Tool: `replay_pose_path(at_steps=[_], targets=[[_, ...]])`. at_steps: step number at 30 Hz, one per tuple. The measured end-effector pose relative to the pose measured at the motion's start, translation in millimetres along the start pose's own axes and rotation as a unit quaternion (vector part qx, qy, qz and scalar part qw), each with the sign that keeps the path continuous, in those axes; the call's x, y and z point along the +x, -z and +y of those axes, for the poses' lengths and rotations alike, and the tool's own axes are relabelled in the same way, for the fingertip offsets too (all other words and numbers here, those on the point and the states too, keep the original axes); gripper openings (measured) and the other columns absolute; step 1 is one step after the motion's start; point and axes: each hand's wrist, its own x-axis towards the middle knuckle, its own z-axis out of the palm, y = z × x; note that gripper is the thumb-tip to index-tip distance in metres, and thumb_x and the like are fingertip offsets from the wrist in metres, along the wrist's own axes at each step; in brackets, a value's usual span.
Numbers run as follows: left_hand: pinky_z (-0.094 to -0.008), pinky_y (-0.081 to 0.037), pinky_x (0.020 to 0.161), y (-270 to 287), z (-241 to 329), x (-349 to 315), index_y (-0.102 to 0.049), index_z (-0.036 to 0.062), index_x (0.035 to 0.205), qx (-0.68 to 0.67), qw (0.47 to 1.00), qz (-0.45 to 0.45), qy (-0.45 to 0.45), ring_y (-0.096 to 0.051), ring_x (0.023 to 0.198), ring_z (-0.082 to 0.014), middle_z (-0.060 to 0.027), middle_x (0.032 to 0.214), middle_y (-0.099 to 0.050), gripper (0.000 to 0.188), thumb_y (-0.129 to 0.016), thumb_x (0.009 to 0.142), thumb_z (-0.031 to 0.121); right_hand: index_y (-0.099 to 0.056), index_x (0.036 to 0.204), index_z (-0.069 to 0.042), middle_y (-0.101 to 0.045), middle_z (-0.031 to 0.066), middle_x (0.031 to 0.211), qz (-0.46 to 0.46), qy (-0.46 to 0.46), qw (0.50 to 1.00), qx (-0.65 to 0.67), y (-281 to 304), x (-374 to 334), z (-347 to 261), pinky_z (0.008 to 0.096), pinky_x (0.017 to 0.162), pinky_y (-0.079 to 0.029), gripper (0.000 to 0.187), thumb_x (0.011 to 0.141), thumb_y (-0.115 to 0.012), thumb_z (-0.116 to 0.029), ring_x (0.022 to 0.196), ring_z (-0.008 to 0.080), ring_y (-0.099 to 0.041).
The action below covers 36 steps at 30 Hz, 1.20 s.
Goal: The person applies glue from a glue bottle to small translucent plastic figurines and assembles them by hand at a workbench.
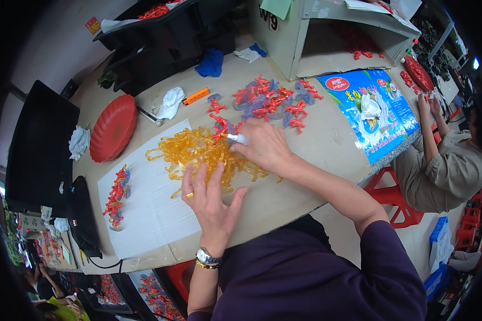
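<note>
Tabletop: right hand (263, 145) holds white tube (235, 138), nozzle pointing left.

You sat at a pale tan desk (326, 144) in a crowded workroom. Black crates (160, 32) and an open cardboard box (326, 43) stood at its far edge. Red plastic stools (396, 198) stood on the pale floor (418, 241) to your right.

My left hand (211, 200) rests before the tangle of parts (201, 152) on the sheet (150, 214); plate (112, 128) left, figures (270, 101) behind
</note>
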Motion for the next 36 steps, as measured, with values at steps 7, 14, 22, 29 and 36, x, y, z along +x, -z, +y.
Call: replay_pose_path(at_steps=[7,14,22,29,36], targets=[[-0.0299,-0.049,0.069,12,8,-13,-0.066,0.0011,0.107,-0.29,0.951,-0.033,0.099,-0.059,0.075,-0.0209,-0.0118,0.1,-0.062,0.034,-0.078,0.076,0.008,-0.064,0.079,-0.001,-0.061,0.0074,0.078,-0.022,-0.125,0.968,0.215,21,1,4,0.0333,0.059,-0.047,0.02,0.075,-0.075,-0.018,0.065,0.0203,-0.06],[-0.0249,-0.051,0.063,15,3,0,-0.056,-0.0054,0.118,-0.745,0.561,-0.085,0.351,-0.062,0.074,-0.0141,-0.009,0.1,-0.065,0.041,-0.063,0.095,0.028,-0.065,0.081,-0.005,-0.059,0.0047,0.072,0.102,0.209,0.941,0.246,26,-25,-12,0.0277,0.053,-0.045,0.016,0.074,-0.078,-0.012,0.058,0.0149,-0.058],[-0.0292,-0.053,0.073,20,-3,-26,-0.056,0.0003,0.123,-0.757,0.523,-0.054,0.388,-0.064,0.089,-0.0174,-0.0107,0.114,-0.064,0.039,-0.063,0.095,0.025,-0.065,0.086,-0.006,-0.059,0.0065,0.079,0.039,0.313,0.922,0.225,1,-59,-37,0.0295,0.057,-0.048,0.023,0.074,-0.08,-0.016,0.068,0.0185,-0.061],[-0.0329,-0.05,0.081,14,-17,-40,-0.054,0.0066,0.122,-0.825,0.433,-0.026,0.361,-0.06,0.096,-0.0175,-0.0085,0.112,-0.064,0.032,-0.062,0.095,0.022,-0.049,0.115,-0.005,-0.049,0.0041,0.112,-0.126,-0.053,0.875,0.465,4,-78,-39,0.027,0.086,-0.044,0.031,0.087,-0.063,-0.001,0.101,0.0117,-0.052],[-0.0312,-0.049,0.076,16,-17,-49,-0.051,0.0054,0.119,-0.769,0.548,0.041,0.328,-0.058,0.088,-0.0187,-0.0074,0.112,-0.062,0.032,-0.063,0.094,0.021,-0.054,0.111,-0.002,-0.051,0.0131,0.115,-0.039,0.089,0.964,0.247,27,-80,-43,0.0346,0.088,-0.045,0.032,0.081,-0.065,0.005,0.103,0.0249,-0.054]])
